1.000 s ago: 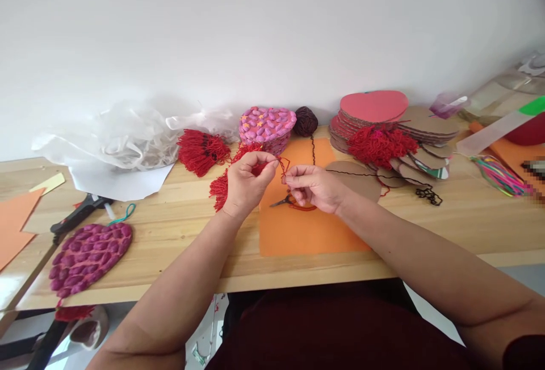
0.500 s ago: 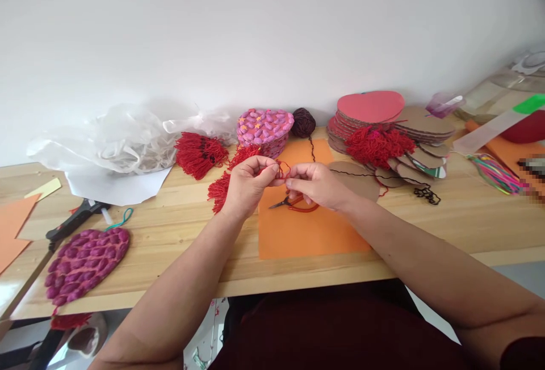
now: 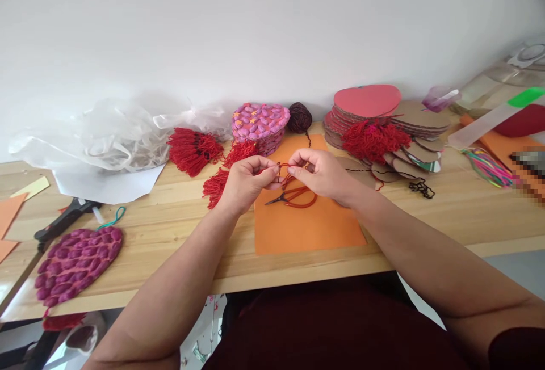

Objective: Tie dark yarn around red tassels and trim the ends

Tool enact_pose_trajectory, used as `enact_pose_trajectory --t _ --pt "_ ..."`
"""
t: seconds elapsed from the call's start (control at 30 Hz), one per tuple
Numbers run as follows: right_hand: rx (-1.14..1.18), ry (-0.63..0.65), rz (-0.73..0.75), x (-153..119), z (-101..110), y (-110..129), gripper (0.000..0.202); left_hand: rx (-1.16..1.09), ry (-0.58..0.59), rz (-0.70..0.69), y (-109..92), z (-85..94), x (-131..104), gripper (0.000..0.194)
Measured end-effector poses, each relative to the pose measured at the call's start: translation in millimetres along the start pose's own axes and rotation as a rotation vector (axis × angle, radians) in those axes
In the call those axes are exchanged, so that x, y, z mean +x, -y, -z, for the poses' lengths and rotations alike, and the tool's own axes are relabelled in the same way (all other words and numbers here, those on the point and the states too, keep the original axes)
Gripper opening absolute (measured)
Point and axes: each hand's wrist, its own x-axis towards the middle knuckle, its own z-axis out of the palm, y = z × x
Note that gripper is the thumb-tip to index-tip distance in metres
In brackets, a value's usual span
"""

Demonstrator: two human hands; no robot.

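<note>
Over an orange sheet (image 3: pixel 306 234), red yarn (image 3: pixel 286 164) with a dark strand is stretched between my two hands. My left hand (image 3: pixel 248 183) pinches one side of it with thumb and forefinger. The other side is pinched by my right hand (image 3: pixel 317 171), its fingertips a little apart from the left ones. Scissors (image 3: pixel 293 196) with orange handles lie on the sheet just below the hands. Behind my left hand are red tassels (image 3: pixel 215 187). A dark yarn ball (image 3: pixel 300 117) sits at the back, and its black strand (image 3: pixel 383 171) runs out to the right of my right hand.
A purple heart (image 3: pixel 79 265) and a glue gun (image 3: pixel 66 222) lie at left, before a white plastic bag (image 3: pixel 102 137). Pink decorated hearts (image 3: pixel 260 120) are stacked centrally. Cardboard hearts (image 3: pixel 367 100) with red tassels (image 3: pixel 374 140) stand right. Colourful strings (image 3: pixel 487 167) lie farther right.
My right hand has lifted slightly and moved apart from the left, drawing the yarn out between them. More of the scissors shows now. The whole view has shifted a little.
</note>
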Motion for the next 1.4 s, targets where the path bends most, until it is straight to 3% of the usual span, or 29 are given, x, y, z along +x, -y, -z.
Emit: enact_pose_trajectory --t 0.13,0.2,0.33,0.43,0.53,0.67,0.9,1.03,1.17,1.4 --pt "-0.270 -0.103 0.135 2 11 -2 0.007 -0.015 0.003 0.029 0 -0.5 0 0.036" --pt "-0.322 -0.212 0.163 4 14 -2 0.004 -0.020 0.001 0.036 0 -1.3 0 0.035" --pt "-0.131 -0.417 0.232 0 11 7 0.010 -0.019 -0.039 0.024 1 -1.4 1 0.033" --pt "0.026 -0.272 0.197 -8 1 14 0.023 0.007 -0.074 -0.008 1 -0.4 2 0.030" --pt "-0.071 -0.144 0.087 -10 -10 11 0.018 0.050 -0.089 -0.046 2 0.0 2 0.027" --pt "-0.119 -0.172 -0.024 -3 -16 1 0.014 0.171 -0.081 -0.106 6 -1.0 0 0.021" --pt "0.181 -0.170 -0.217 3 -17 0 0.011 0.389 -0.075 -0.232 13 -0.5 0 0.015" --pt "0.453 -0.207 -0.364 4 -19 3 0.006 0.278 -0.022 -0.193 11 -1.3 0 0.019" --pt "0.682 -0.138 -0.428 5 -20 0 0.009 0.087 0.032 -0.114 8 -2.4 0 0.025" --pt "0.835 -0.058 -0.480 6 -19 -5 0.007 -0.030 0.045 -0.032 11 -0.9 2 0.030"
